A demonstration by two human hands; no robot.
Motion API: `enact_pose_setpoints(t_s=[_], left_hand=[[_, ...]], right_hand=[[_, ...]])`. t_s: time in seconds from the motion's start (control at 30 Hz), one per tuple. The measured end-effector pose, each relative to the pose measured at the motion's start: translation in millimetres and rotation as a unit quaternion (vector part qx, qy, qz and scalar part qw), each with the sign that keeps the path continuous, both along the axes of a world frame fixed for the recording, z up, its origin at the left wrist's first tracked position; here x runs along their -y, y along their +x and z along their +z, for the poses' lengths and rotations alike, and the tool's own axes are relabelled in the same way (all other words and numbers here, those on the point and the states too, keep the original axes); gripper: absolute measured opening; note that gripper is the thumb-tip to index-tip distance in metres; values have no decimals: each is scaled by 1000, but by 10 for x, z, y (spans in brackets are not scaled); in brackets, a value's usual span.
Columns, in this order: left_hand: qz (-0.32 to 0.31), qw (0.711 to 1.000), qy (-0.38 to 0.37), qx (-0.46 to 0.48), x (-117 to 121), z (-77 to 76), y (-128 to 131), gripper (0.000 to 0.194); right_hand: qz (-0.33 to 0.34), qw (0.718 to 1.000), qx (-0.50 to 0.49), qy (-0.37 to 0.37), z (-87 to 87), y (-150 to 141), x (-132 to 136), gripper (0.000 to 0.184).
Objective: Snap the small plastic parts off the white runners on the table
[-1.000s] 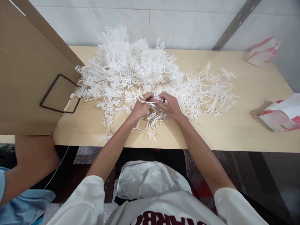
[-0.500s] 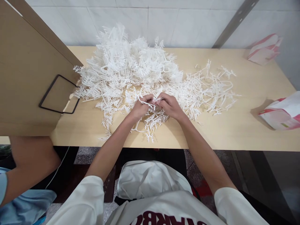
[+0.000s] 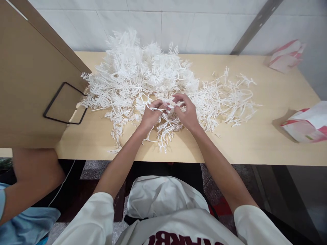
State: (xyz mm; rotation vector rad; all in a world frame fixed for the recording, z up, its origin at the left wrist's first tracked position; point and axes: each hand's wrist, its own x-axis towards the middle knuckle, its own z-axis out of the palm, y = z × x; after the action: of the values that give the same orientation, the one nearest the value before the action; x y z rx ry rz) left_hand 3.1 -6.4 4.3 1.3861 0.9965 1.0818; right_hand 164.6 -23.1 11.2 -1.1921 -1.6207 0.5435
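My left hand (image 3: pixel 150 116) is closed on a white branched plastic sprue (image 3: pixel 146 101), its bare arms curving out over the fingers. Just to the right, my right hand (image 3: pixel 189 114) has its thumb and fingers spread apart, with nothing visible gripped between them. Both hands are above the front of a large heap of white plastic sprues (image 3: pixel 143 73) bristling with thin prongs. Another thin branched sprue (image 3: pixel 161 144) lies below the hands near the table's front edge. Right of the heap is a looser tangle of stripped-looking sprues (image 3: pixel 238 98).
A cardboard box (image 3: pixel 33 78) with a black wire frame (image 3: pixel 55 100) against it stands on the left of the wooden table (image 3: pixel 255 143). Two red-and-white paper bags (image 3: pixel 305 124) sit at the right. A co-worker's arm (image 3: pixel 35 177) is at lower left; a tiled wall closes the back.
My right hand has come away from the left and its fingers have spread; before, both hands pinched together at the sprue. My left hand keeps its hold, shifted slightly left.
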Motion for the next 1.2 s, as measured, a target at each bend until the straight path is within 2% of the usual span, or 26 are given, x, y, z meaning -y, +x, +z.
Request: enact_pose_setpoints(t_s=[0.07,0.2,0.37,0.47,0.57,0.73,0.8,0.93,1.2], left_hand=[[-10,999,18,-29,23,-15,15,30],[-27,994,59,-84,49,-31,17,29],[-33,991,50,-118,89,50,10,32],[-31,992,30,-119,113,99,17,30],[-12,994,22,-107,113,97,27,27],[-2,991,57,-124,101,46,22,26],[-3,984,83,-155,107,27,15,27],[-13,962,145,-232,113,-27,2,26],[-8,915,219,-338,76,-104,9,19]], right_hand=[[10,1000,23,13,-8,10,-14,28],[36,998,47,-12,-66,4,-43,30],[16,998,58,10,-94,16,-56,35],[15,998,67,-6,-97,21,-55,37],[5,999,39,-18,-113,13,-58,31],[9,1000,6,-1,-79,11,-52,15],[18,1000,23,8,-47,19,-44,11],[48,997,64,1,-29,57,-50,16],[73,984,155,57,-132,110,-83,21]])
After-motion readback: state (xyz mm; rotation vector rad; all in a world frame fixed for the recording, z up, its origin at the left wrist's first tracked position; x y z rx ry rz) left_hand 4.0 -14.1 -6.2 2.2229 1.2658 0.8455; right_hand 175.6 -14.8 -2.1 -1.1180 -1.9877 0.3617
